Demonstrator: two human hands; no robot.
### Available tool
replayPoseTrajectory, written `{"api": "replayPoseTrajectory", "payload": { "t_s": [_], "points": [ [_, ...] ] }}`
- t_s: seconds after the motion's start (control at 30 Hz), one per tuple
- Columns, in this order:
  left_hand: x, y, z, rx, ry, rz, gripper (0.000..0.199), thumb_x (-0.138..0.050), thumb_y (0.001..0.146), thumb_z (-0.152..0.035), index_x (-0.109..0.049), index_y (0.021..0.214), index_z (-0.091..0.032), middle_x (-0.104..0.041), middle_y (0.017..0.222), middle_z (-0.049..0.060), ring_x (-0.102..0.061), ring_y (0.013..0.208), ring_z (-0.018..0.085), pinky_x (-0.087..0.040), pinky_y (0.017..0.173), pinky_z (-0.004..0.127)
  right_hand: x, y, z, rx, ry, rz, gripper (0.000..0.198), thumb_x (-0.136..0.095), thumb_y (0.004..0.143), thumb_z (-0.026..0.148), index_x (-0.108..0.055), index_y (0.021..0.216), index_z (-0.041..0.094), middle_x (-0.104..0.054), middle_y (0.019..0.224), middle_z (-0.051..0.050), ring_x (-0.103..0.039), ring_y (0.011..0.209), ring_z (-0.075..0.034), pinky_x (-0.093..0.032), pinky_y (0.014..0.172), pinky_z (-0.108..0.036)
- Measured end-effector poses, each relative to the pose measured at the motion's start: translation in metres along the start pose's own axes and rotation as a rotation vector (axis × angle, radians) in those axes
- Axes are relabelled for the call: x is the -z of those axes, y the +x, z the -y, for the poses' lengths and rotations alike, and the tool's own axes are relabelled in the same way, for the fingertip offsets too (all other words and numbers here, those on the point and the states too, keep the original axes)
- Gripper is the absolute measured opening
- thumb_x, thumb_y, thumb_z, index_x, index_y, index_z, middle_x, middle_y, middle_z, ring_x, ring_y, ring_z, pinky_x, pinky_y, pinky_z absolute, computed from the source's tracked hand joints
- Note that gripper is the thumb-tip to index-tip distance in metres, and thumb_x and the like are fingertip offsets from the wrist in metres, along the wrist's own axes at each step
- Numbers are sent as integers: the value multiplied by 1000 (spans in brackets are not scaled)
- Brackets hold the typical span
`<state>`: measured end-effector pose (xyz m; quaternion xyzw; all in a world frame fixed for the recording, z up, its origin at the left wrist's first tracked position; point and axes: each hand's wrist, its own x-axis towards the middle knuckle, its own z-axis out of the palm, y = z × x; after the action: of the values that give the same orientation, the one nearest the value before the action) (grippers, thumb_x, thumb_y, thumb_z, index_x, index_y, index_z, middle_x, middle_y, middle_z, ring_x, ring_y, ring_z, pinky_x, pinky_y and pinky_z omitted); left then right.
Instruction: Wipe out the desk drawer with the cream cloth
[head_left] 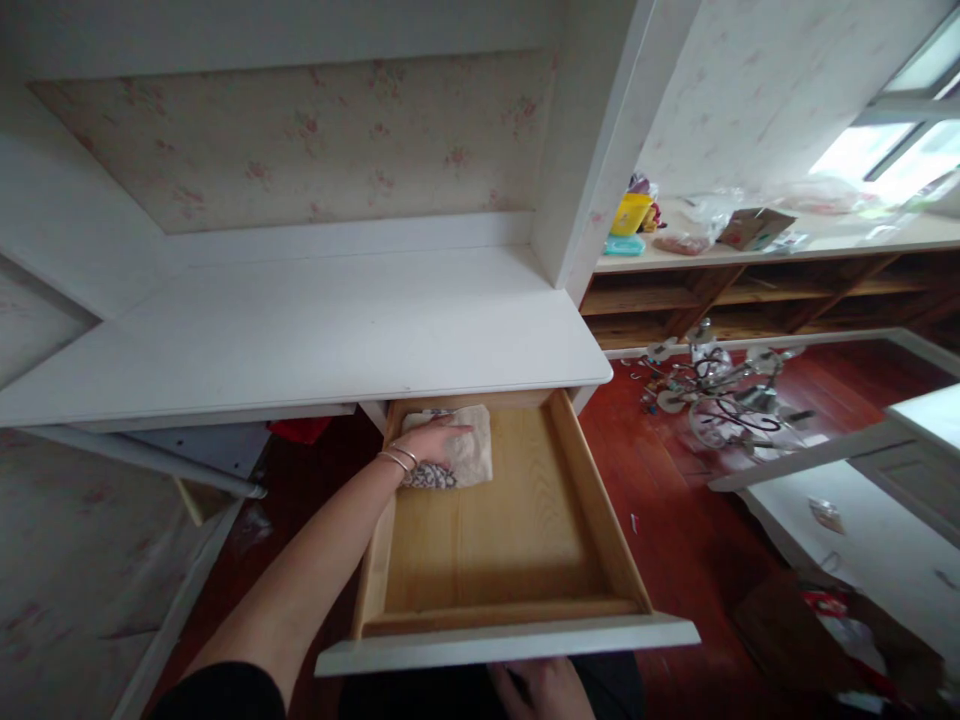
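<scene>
A left hand (437,442) presses flat, fingers spread, on a patterned cloth (459,455) in the open drawer's (525,520) back left corner; the right hand (544,685) shows below the drawer front, grip unclear. No writing is readable.

- The left hand (439,440), bracelets at the wrist, presses flat on a cloth (461,455) in the back left corner of an open wooden drawer (592,500).
- The right hand (544,688) shows just below the drawer's white front, at the bottom edge of the view.
- The drawer juts out from under a white tabletop (315,330).
- A chandelier (720,395) lies on the red floor to the right.
</scene>
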<state>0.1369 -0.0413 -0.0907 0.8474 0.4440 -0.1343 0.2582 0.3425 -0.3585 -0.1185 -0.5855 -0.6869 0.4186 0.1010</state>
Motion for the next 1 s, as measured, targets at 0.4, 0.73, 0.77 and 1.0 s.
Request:
{"api": "replayPoseTrajectory", "payload": {
  "t_s": [0.4, 0.73, 0.77, 1.0],
  "points": [
    [-12, -3, 4, 44, -6, -30, 94, -78, 69, -37, -30, 150, -34, -17, 162, 7, -18, 147, 32, -25, 117, 41, -3, 4, -5, 29, 7, 31, 30, -47, 92, 33, -76, 94, 28, -76, 97, -3, -68, 94, -23, -48, 82, -29],
    [-18, 29, -58, 21, 11, -79, 88, -72, 75, -46, -27, 150, -41, -17, 162, 5, -17, 145, 38, -29, 111, 55, -3, 7, -7, 60, -17, 60, 30, -47, 90, 28, -76, 96, 27, -76, 101, -5, -68, 99, -26, -49, 84, -32],
    [-19, 35, -68, 15, 16, -82, 86, -71, 76, -47, -27, 150, -41, -16, 162, 6, -16, 144, 41, -29, 109, 58, -3, 7, -8, 70, -14, 58, 28, -48, 89, 26, -76, 96, 27, -76, 101, -4, -68, 99, -26, -48, 84, -31],
    [-10, 79, -128, 3, 44, 14, 86, -66, 77, -49, -22, 150, -43, -6, 161, 13, -15, 139, 54, -37, 93, 72, -8, 8, -12, 95, -54, 44, 26, -49, 89, 24, -75, 94, 28, -76, 98, -2, -69, 97, -24, -48, 82, -29]
  ]
}}
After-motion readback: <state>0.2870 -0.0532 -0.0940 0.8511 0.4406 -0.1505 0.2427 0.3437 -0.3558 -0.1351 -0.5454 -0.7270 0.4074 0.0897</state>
